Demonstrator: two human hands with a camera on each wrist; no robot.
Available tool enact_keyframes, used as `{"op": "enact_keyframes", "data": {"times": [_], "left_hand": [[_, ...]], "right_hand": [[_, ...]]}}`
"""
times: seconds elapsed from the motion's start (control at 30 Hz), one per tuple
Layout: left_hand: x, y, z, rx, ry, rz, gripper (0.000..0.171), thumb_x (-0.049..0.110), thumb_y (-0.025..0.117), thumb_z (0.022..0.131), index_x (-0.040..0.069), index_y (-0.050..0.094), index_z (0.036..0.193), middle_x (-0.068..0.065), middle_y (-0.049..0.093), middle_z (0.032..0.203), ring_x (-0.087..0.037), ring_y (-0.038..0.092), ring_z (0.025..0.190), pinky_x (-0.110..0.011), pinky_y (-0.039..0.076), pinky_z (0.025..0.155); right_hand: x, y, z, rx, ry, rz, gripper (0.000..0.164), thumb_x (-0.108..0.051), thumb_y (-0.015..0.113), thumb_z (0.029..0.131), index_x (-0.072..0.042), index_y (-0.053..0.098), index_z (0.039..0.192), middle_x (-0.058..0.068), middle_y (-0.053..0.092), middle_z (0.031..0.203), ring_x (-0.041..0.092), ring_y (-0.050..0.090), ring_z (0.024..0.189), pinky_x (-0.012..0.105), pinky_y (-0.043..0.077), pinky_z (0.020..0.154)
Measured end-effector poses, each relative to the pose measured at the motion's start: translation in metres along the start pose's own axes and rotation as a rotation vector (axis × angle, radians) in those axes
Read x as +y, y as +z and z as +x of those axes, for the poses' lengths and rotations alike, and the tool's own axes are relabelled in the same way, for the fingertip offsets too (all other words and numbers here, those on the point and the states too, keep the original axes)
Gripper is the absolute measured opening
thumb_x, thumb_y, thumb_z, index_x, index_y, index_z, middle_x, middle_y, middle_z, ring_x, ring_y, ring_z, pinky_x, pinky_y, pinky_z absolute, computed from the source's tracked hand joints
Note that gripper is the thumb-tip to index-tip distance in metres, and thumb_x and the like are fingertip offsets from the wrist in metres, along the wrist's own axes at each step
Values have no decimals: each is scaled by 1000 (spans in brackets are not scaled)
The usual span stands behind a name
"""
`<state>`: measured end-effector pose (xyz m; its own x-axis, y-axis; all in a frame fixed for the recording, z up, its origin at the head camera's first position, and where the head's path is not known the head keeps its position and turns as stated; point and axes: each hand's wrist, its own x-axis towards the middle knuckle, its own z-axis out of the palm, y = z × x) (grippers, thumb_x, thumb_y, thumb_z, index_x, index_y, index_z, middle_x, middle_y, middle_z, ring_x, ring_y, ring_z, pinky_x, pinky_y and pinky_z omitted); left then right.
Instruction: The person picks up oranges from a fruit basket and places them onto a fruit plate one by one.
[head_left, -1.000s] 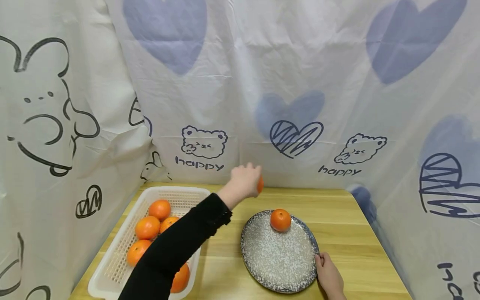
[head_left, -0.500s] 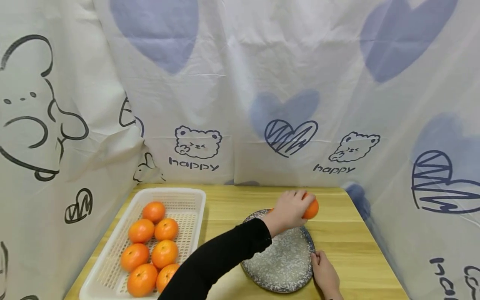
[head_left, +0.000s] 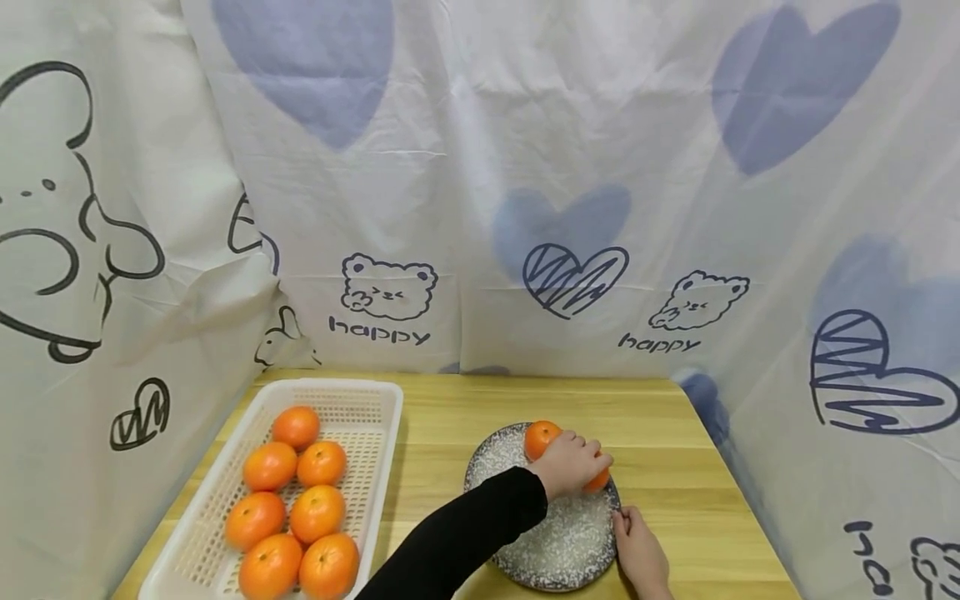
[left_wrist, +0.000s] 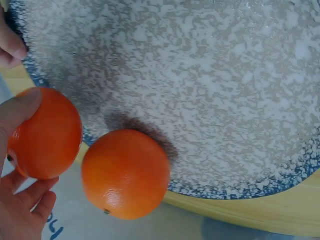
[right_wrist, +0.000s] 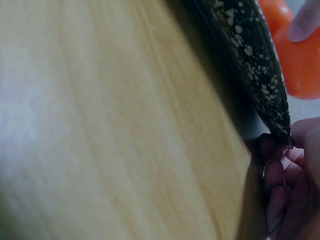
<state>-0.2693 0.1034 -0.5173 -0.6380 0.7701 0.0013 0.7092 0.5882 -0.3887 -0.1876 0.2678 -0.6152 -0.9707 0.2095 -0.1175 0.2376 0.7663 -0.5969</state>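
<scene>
My left hand (head_left: 568, 464), in a black sleeve, reaches across a speckled grey plate (head_left: 558, 546) with a dark blue rim. It grips an orange (head_left: 598, 481) over the plate's far right side; in the left wrist view, thumb and fingers wrap this orange (left_wrist: 50, 132). Beside it, a second orange (left_wrist: 125, 175) sits on the plate near the far rim. My right hand (head_left: 643, 554) pinches the plate's right edge. Seen from the right wrist, the thumb lies over the rim and the fingers (right_wrist: 277, 175) curl beneath the plate's speckled dark underside (right_wrist: 250, 65).
A white perforated plastic basket (head_left: 392, 454) stands left of the plate and holds several oranges (head_left: 255, 521). Both rest on a light wooden table (head_left: 675, 467). A pale curtain (head_left: 480, 167) with hearts and bears hangs behind and at both sides.
My left hand has carried the orange from between basket and plate rightward, then down over the plate, uncovering more of the basket. The right hand stays on the rim. The view has shifted slightly right.
</scene>
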Motion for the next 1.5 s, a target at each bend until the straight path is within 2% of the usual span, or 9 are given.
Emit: {"op": "enact_keyframes", "data": {"times": [0.13, 0.27, 0.47, 0.7, 0.9, 1.1, 1.5], "left_hand": [[3, 3, 4, -85, -9, 9, 53, 41, 63, 91, 41, 39, 139, 13, 51, 132, -7, 54, 118, -26, 39, 105], [4, 6, 9, -128, -10, 7, 56, 38, 64, 92, 42, 37, 141, 13, 49, 134, -7, 52, 121, -26, 38, 107], [3, 9, 12, -131, -21, -72, 57, 40, 62, 93, 39, 36, 144, 11, 43, 145, -8, 43, 133, -27, 32, 113], [2, 8, 8, -162, -61, -155, 60, 50, 48, 97, 38, 24, 151, 7, 24, 159, -11, 26, 145, -30, 22, 118], [5, 6, 1, -165, -81, -149, 71, 55, 48, 95, 38, 11, 154, 5, 13, 163, -13, 17, 149, -32, 15, 121], [6, 5, -1, -164, -82, -107, 81, 61, 51, 91, 39, 6, 154, 6, 9, 163, -12, 16, 149, -32, 15, 121], [-1, 1, -1, -219, -79, -154, 84, 60, 53, 91, 39, 1, 154, 7, 2, 164, -12, 10, 150, -35, 13, 121]], "right_hand": [[-2, 0, -2, 0, -3, 7, 33, -29, 43, 101, 0, 56, 112, 0, 52, 75, 14, 48, 65, 29, 35, 57], [-2, -1, -1, -1, 10, 0, 35, -28, 43, 101, 1, 56, 113, 1, 51, 75, 14, 47, 65, 29, 34, 57], [-2, -2, -1, 3, 5, -3, 35, -29, 43, 101, 1, 56, 113, 0, 53, 76, 15, 49, 67, 29, 36, 58], [-5, -1, -3, 6, 2, -1, 33, -29, 45, 101, 1, 57, 111, 0, 52, 75, 14, 48, 66, 30, 36, 57], [-4, -1, -2, 2, 6, -1, 36, -31, 44, 102, 1, 57, 112, 0, 52, 75, 14, 49, 66, 29, 36, 58], [-3, -1, -3, 16, -6, -2, 34, -29, 45, 101, 1, 57, 111, 0, 52, 74, 14, 49, 66, 30, 37, 57], [-3, 0, -2, 14, -7, -4, 35, -30, 44, 101, 2, 57, 111, 0, 51, 74, 14, 48, 65, 29, 36, 57]]}}
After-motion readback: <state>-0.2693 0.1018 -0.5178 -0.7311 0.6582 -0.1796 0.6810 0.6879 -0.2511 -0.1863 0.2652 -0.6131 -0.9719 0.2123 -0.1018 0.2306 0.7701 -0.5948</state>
